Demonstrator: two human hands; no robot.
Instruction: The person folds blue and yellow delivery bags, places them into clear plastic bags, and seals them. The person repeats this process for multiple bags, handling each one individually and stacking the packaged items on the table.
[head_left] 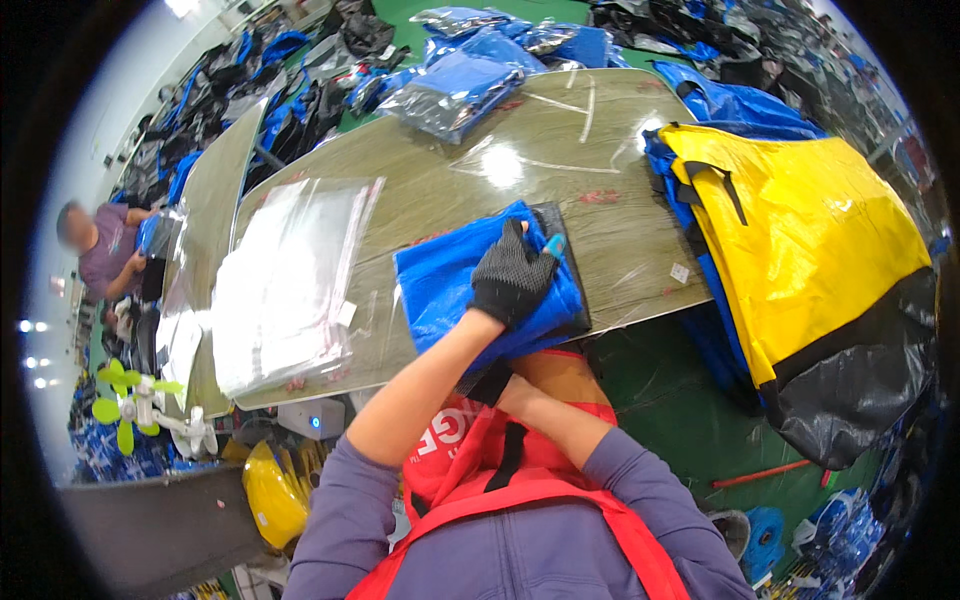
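Note:
A folded blue plastic-woven sheet or bag [440, 280] lies at the table's near edge, with a black panel [572, 290] showing along its right side. My left hand [515, 275], in a dark grey knit glove, rests palm down on top of it. Its thumb, with a teal tip, stands apart from the fingers. Below the table's front edge is my right hand [485, 383], also gloved, close under the near side of the blue bundle. My left forearm crosses above it, and its fingers are hidden.
Clear plastic sleeves [290, 290] lie stacked at left on the table [620, 240]. Wrapped blue packs [455, 90] sit at its far edge. Yellow, black and blue bags [800, 230] drape at right. A green fan [130, 405] stands lower left; another person [110, 245] works beyond.

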